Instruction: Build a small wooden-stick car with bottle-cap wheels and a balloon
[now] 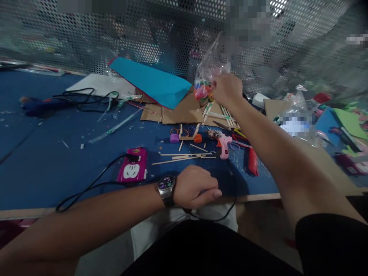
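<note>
My right hand is closed on the side of a clear plastic bag, which holds small colourful pieces. Near the table's front edge rests my left hand, its fingers curled in and nothing visible in them; a watch is on that wrist. Between the hands lie thin wooden sticks, a small stick frame with purple and orange caps, and a pink glue gun.
A magenta power strip with a black cable is left of my left hand. A blue folded sheet lies on cardboard by the perforated metal screen. At right are a red object and a plastic bottle.
</note>
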A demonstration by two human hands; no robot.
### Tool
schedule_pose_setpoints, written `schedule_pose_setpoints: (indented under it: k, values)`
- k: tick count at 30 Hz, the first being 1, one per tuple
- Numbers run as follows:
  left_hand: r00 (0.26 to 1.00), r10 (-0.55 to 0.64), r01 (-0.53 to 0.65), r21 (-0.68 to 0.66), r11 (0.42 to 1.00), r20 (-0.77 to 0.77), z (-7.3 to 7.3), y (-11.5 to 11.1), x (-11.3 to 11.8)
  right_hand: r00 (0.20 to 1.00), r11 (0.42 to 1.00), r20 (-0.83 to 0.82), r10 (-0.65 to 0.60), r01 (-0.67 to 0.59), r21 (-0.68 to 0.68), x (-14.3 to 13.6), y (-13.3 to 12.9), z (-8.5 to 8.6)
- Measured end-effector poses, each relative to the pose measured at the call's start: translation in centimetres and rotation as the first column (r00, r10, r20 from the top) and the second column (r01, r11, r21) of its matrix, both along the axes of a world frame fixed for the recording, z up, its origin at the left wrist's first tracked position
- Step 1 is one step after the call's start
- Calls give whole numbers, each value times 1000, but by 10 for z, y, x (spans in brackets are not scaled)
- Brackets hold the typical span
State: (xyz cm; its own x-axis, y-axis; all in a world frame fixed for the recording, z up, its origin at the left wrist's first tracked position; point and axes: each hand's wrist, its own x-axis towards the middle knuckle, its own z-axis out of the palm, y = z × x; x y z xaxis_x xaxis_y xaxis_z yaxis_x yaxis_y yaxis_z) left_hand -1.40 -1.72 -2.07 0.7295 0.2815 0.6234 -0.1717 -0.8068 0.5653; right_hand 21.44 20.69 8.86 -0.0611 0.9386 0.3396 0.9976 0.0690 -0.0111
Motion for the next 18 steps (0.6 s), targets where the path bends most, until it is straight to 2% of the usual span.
schedule_pose_setpoints:
  k: [4,8,11,14,16,18]
  values:
    - [1000,-3,3,-3,1000,-16,-1,0,1,999,999,-27,-35,36,32,5,5,2]
    - [1000,2,-2,-5,1000,-30,-1,1,1,994,993,33,109,-107,-53,-12,9,-5]
    - [999,5,-5,-2,1000,-31,-2,1,2,965,967,98,245,-237,-92,-39,2,-7]
    - [999,19,-19,6,1000,-34,-4,0,3,935,946,149,323,-324,-18,-74,-12,0]
    - [999,34,-34,9,999,-37,-5,0,4,903,914,168,396,-405,21,-102,-17,6]
    - [998,42,-42,9,999,-47,-7,0,5,850,866,195,490,-499,1,-130,-12,8]
